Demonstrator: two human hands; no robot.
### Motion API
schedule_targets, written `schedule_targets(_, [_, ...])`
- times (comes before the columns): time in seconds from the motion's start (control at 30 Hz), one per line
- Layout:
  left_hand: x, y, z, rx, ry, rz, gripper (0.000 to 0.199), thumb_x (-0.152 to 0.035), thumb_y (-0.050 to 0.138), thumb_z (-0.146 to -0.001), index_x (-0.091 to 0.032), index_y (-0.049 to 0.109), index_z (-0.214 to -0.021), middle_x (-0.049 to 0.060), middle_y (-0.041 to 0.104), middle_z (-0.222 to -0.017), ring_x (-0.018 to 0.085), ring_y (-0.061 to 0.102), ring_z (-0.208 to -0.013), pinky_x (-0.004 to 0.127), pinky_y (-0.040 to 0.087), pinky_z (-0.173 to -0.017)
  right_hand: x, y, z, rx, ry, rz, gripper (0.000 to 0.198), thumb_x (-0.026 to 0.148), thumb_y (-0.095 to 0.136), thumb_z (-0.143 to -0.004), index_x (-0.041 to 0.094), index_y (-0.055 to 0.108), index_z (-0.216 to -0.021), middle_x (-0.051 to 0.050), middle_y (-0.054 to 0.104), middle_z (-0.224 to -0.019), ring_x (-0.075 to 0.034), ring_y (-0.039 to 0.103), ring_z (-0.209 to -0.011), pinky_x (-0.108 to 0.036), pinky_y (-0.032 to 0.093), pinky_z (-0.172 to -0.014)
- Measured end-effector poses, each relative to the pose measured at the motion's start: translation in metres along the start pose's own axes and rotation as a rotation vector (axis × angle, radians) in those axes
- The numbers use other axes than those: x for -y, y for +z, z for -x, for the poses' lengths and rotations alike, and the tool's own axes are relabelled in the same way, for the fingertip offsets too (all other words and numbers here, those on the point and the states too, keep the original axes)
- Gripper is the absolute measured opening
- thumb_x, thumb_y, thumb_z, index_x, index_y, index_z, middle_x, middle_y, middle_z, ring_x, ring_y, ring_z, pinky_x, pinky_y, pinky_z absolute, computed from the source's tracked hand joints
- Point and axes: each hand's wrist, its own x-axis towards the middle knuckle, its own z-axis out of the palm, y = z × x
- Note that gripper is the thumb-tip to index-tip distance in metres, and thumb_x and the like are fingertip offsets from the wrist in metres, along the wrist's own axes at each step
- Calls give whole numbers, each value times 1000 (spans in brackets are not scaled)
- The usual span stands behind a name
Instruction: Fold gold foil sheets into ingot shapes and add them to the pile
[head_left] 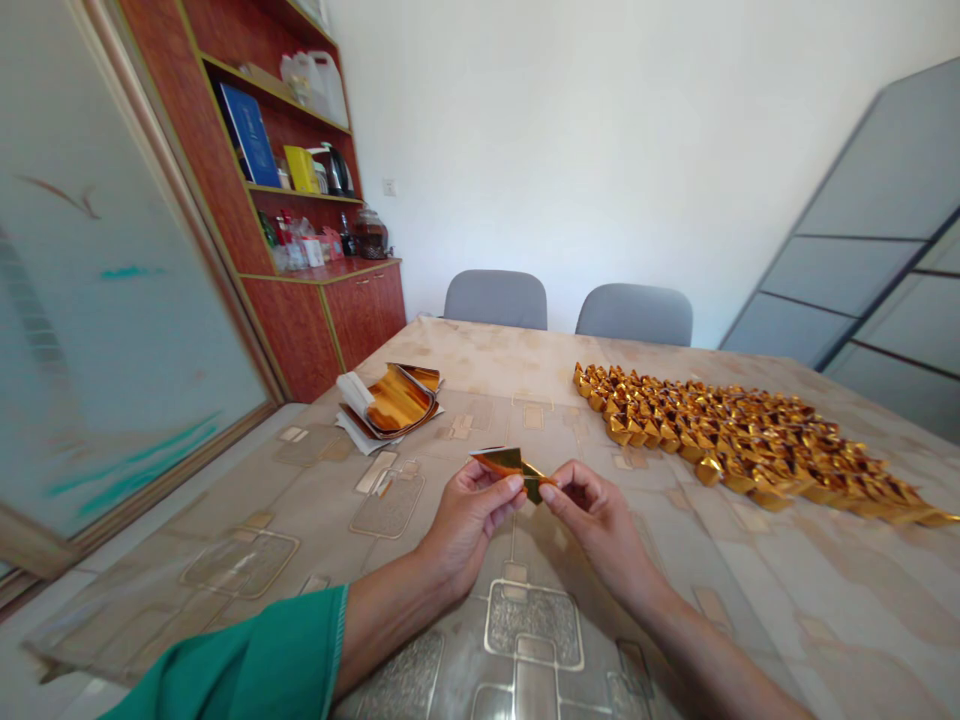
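Between my two hands, above the middle of the table, is a partly folded piece of gold foil paper. My left hand pinches its left and lower part between thumb and fingers. On the other side my right hand grips the right end, thumb against the bent fingers. To the left and beyond lies a stack of gold foil sheets, curled up, with white paper edges showing. Rows of folded gold paper ingots stand close together on the right side of the table.
A patterned cloth covers the table. Behind its far edge stand two grey chairs against a white wall. A red-brown cabinet with bottles and boxes is at the left, near a frosted sliding door.
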Motion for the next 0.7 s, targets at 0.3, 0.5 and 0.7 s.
schedule_targets(0.3, [-3, 3, 2, 13, 11, -85, 35, -19, 91, -56, -14, 71, -84, 1, 72, -81, 10, 64, -70, 21, 52, -68, 2, -4, -1, 51, 9, 52, 39, 56, 64, -84, 20, 61, -69, 1, 55, -63, -15, 48, -61, -26, 40, -58])
schedule_targets(0.5, [-3, 1, 0, 13, -44, -88, 38, -21, 91, -55, -13, 70, -86, 3, 73, -84, 10, 65, -71, 21, 53, -68, -6, -3, 1, 70, 25, 99, 38, 53, 58, -89, 21, 58, -68, 2, 53, -62, -15, 47, -59, -27, 37, -56])
schedule_targets(0.7, [-3, 2, 1, 34, -70, -83, 39, -21, 91, -55, -13, 70, -88, 4, 73, -86, 11, 66, -76, 22, 55, -73, -4, -1, 3, -8, -1, 187, 33, 45, 60, -88, 21, 54, -66, 4, 50, -61, -14, 44, -58, -26, 33, -54])
